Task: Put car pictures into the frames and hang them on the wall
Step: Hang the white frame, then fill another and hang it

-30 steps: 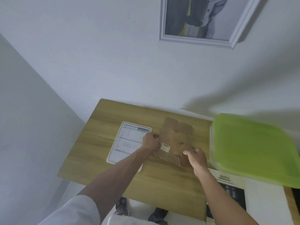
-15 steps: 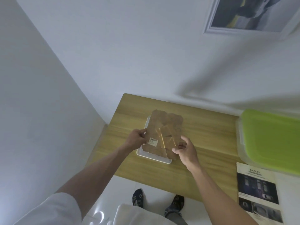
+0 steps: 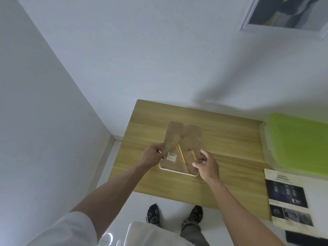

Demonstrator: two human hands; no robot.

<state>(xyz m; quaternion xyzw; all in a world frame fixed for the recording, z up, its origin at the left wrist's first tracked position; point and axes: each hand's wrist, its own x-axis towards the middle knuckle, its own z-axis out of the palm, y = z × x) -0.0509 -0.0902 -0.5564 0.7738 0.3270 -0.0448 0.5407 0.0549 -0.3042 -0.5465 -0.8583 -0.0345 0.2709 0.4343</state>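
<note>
My left hand (image 3: pixel 154 155), fingers curled, grips the left edge of the brown backing board (image 3: pixel 182 144) just beside its white barcode label (image 3: pixel 171 156). My right hand (image 3: pixel 205 163) pinches the board's lower right edge between thumb and curled fingers. Board sits at frame centre, tilted, over a white frame (image 3: pixel 179 171) of which I see only the near rim, lying on the wooden counter (image 3: pixel 230 139); I cannot tell whether board and frame touch. At right, a green-lidded box (image 3: pixel 298 142) rests on the counter edge, and below it lies 1 printed sheet headed "SAFETY" (image 3: pixel 288 197). In the upper right corner, 1 framed car picture (image 3: pixel 287 13) hangs on the wall (image 3: pixel 142 50). 2 socked feet (image 3: pixel 174 213) show on the floor at bottom centre.
</note>
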